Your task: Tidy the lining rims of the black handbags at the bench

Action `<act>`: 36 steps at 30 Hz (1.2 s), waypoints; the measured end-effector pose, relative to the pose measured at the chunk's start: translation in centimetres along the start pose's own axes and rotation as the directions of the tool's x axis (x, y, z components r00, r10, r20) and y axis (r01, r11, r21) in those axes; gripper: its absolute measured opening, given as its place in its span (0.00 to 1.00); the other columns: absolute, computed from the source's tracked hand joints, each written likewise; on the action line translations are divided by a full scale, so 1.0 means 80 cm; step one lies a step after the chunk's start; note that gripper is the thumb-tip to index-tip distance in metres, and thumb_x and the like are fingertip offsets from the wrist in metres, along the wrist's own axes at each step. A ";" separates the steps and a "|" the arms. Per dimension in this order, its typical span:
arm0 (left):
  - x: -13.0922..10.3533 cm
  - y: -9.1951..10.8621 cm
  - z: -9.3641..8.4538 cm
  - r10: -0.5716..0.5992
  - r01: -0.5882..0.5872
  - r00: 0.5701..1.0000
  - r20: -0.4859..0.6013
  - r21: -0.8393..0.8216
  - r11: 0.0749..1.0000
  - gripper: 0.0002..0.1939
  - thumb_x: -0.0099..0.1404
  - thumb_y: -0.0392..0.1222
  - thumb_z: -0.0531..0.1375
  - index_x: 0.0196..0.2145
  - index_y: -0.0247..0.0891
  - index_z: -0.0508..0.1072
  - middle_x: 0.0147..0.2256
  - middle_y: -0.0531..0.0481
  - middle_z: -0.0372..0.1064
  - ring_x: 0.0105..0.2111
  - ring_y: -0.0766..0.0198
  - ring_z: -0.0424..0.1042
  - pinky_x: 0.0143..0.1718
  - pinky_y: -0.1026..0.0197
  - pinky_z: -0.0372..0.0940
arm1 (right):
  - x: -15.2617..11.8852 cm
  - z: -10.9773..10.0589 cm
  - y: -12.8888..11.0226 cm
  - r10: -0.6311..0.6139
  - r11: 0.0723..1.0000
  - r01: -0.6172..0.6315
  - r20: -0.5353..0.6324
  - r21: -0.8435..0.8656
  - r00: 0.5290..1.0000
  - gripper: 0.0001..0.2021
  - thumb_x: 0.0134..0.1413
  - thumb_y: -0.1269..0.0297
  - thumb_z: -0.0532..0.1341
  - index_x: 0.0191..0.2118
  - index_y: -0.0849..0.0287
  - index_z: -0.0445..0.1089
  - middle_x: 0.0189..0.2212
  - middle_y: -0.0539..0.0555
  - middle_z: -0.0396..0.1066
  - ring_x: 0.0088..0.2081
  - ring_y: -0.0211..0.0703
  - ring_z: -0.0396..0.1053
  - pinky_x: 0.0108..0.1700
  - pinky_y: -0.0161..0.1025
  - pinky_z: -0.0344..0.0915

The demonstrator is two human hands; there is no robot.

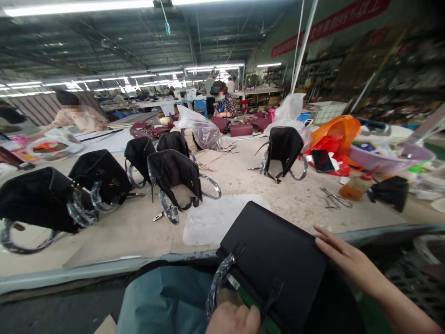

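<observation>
A black handbag (274, 260) lies tilted over my lap at the table's front edge, its smooth panel facing up. Its handle (219, 283) is wrapped in clear plastic film and curves down towards my left hand (234, 319). That hand is closed at the handle side of the bag; the undersides of its fingers are hidden. Beside it shows a green strip (246, 297). My right hand (335, 248) rests against the bag's far right corner with its fingers stretched out. Under the bag's far edge is a white sheet (212, 218).
Several black bags with film-wrapped handles, one of them a bag (174, 176), stand on the table (236, 181). To the right are scissors (335, 198), a bottle of amber liquid (354, 188), a phone (322, 161) and a purple basin (389, 157). Co-workers sit beyond.
</observation>
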State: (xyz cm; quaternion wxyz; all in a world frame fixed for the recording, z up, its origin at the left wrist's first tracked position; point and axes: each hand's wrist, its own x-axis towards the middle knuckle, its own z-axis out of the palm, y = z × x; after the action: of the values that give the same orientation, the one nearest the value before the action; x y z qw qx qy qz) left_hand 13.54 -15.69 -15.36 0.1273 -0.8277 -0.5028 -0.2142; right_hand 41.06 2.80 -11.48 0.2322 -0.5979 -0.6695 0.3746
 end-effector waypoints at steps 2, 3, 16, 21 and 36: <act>0.000 -0.006 -0.011 -0.055 0.053 0.998 -0.036 -0.046 0.998 0.09 0.55 0.26 0.55 0.25 0.40 0.68 0.20 0.52 0.69 0.21 0.65 0.69 0.31 0.63 0.66 | 0.014 0.001 -0.009 -0.037 0.999 0.038 0.150 -0.008 0.988 0.30 0.51 0.43 0.56 0.57 0.53 0.64 0.55 0.54 0.64 0.59 0.56 0.56 0.62 0.52 0.49; -0.001 -0.008 -0.018 -0.116 0.113 0.992 -0.049 -0.047 0.992 0.11 0.55 0.25 0.55 0.25 0.41 0.68 0.25 0.50 0.72 0.29 0.61 0.72 0.42 0.56 0.65 | 0.018 0.003 -0.012 -0.060 0.998 0.059 0.214 0.007 0.975 0.29 0.52 0.43 0.56 0.57 0.52 0.64 0.56 0.53 0.63 0.60 0.56 0.55 0.62 0.52 0.47; -0.022 -0.044 -0.046 -0.910 0.782 0.390 0.140 -0.572 0.247 0.14 0.48 0.33 0.65 0.34 0.38 0.71 0.64 0.41 0.37 0.61 0.40 0.49 0.56 0.43 0.54 | 0.000 0.043 -0.005 -0.048 0.999 0.040 0.315 0.032 0.948 0.32 0.50 0.45 0.59 0.60 0.51 0.60 0.59 0.51 0.57 0.61 0.58 0.51 0.63 0.55 0.45; -0.006 -0.066 -0.049 -0.908 0.277 0.122 0.401 -0.892 -0.357 0.20 0.52 0.39 0.66 0.40 0.39 0.63 0.49 0.43 0.64 0.42 0.58 0.72 0.41 0.58 0.66 | -0.021 0.065 0.001 -0.083 0.989 0.107 0.204 -0.107 0.975 0.35 0.53 0.43 0.55 0.63 0.54 0.53 0.59 0.52 0.58 0.59 0.56 0.55 0.61 0.52 0.53; -0.011 -0.072 -0.039 -0.810 0.178 0.209 0.548 -0.836 -0.520 0.09 0.60 0.43 0.61 0.33 0.36 0.66 0.26 0.56 0.63 0.23 0.74 0.61 0.27 0.69 0.59 | -0.044 0.150 -0.131 -0.661 0.432 0.604 0.220 -0.669 0.717 0.17 0.55 0.58 0.59 0.51 0.46 0.69 0.49 0.58 0.64 0.50 0.57 0.60 0.55 0.66 0.52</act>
State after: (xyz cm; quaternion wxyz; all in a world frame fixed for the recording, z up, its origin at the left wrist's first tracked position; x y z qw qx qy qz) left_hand 7.36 -15.01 -13.08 -0.4864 -0.0913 -0.5241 -0.6931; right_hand 25.96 -3.35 -10.17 0.1351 -0.3572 -0.9230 -0.0466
